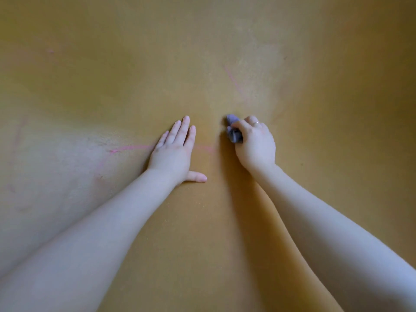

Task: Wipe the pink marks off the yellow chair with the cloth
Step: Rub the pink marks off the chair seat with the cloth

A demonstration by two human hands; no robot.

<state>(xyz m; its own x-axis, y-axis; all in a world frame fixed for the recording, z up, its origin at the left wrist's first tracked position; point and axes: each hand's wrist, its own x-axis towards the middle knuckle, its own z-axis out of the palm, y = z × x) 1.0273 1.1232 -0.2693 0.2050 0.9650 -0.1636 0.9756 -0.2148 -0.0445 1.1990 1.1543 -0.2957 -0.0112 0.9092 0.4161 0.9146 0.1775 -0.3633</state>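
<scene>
Head view: the yellow chair [225, 41] fills the whole frame, so close that only its broad, gently curved surface shows. The left hand [172, 152] lies flat on it, fingers straight and slightly spread, thumb stuck out to the side — most likely there to brace the body, or steady the chair, while the other hand rubs. It covers part of a long pink mark [128, 148] that runs in from the left, passes under the palm and shows again just beside it, fading toward the right hand.

The right hand [254, 143] has its fingers curled tight round a bunched grey cloth [234, 129], a ring on one finger. The cloth pokes out past the fingertips and is pressed to the chair, just beyond the faint end of that line. Balling it up this way seems meant to put pressure on a small spot.

Another pale streak [236, 84] slants above the cloth, and fainter pink traces [16, 140] sit at the far left. Judging by these, the wiping is well short of done — the line under the left hand will need that hand lifted first.
</scene>
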